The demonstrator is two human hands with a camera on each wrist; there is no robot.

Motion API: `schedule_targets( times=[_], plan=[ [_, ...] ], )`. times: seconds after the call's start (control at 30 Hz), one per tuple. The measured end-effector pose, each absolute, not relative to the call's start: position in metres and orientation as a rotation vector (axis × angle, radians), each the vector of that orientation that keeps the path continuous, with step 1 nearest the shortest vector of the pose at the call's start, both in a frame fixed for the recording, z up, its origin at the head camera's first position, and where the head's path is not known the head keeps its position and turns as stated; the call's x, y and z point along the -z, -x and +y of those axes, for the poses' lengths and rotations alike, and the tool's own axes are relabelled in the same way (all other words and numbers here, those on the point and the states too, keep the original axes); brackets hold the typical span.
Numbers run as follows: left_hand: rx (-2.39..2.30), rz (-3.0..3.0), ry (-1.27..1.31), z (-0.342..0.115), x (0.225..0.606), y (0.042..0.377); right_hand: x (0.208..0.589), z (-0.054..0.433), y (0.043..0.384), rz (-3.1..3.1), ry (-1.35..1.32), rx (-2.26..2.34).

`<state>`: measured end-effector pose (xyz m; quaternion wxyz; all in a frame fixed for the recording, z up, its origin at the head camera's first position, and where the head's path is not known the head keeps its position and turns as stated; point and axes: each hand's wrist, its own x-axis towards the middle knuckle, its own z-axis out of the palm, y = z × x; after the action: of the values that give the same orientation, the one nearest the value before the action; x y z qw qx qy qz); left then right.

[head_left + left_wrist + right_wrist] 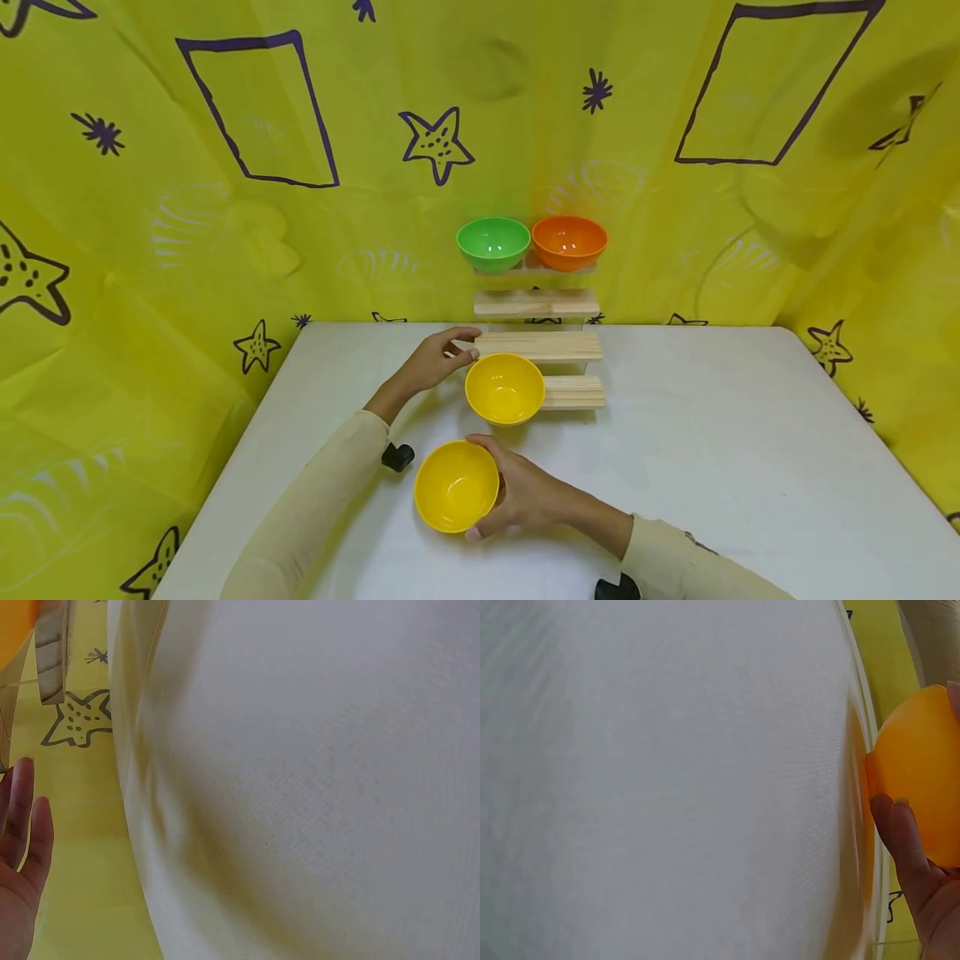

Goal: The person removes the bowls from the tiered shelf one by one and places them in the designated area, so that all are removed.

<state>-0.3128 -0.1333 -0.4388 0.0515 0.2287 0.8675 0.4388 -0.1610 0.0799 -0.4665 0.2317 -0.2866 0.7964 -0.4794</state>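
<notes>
The right hand [525,492] grips the near yellow bowl [456,486] by its right rim on the white desk [712,467], fingers curled round the edge (the right wrist view shows only a slice of the bowl and one finger). The left hand [435,360] rests with relaxed fingers beside the second yellow bowl [504,388] on the lowest wooden step [573,392], holding nothing; contact with the upper step [538,345] cannot be told. The green bowl [492,243] and orange bowl [569,242] hide most of the top shelf.
</notes>
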Motion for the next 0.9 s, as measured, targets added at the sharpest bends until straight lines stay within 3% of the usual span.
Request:
schedule_targets(
  times=[0.9],
  plan=[
    [-1.351, 2.641, -0.722, -0.1332, 0.4396, 0.3118, 0.4709, 0.0866, 0.1579, 2.222, 0.8, 1.294]
  ],
)
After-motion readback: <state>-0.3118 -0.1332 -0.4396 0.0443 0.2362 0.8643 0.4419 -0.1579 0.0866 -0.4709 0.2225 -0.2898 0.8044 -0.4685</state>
